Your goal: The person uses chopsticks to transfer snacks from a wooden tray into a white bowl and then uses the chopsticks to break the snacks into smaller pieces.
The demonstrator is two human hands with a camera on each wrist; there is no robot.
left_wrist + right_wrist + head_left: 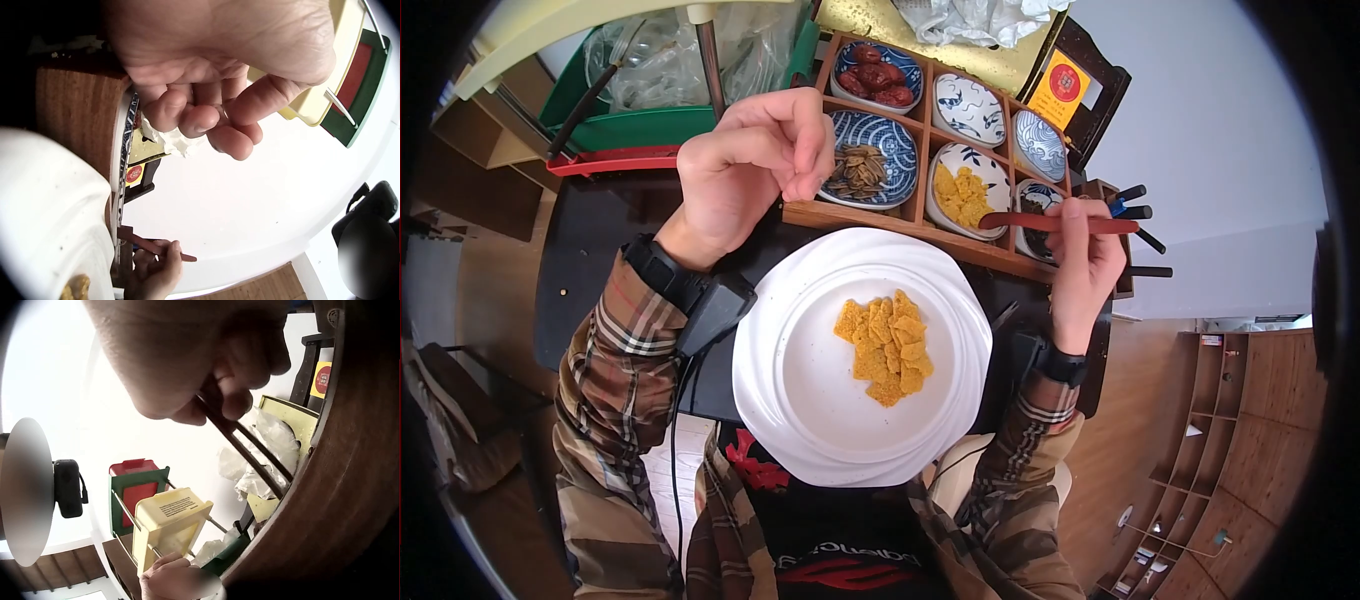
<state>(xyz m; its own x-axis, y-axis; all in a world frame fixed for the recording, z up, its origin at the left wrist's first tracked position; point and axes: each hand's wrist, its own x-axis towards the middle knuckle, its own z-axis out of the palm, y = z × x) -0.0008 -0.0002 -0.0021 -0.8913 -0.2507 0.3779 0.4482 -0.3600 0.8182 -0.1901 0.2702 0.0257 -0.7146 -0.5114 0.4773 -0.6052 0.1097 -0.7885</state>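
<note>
My right hand (1086, 268) grips reddish-brown wooden tongs (1025, 220), and the right wrist view shows their two prongs (253, 464). Their tips overlap a patterned bowl (1000, 178) of yellow crinkled pieces (963, 195) in a wooden compartment tray (925, 125). On the white plate (765, 340) in front of me lies a cluster of similar yellow pieces (885, 345). Raised beside the tray's left end, my left hand (745, 160) has loosely curled fingers (200, 119) and nothing visible in them. The nearest bowl to it holds striped seeds (860, 172).
Red dates (875, 75) fill another bowl, and a dark-filled bowl (1030, 190) sits near the right hand. A green bin (630, 125) with plastic bags stands at the back left. Behind the tray is crumpled white plastic (980, 20). Everything stands on a dark table (585, 260).
</note>
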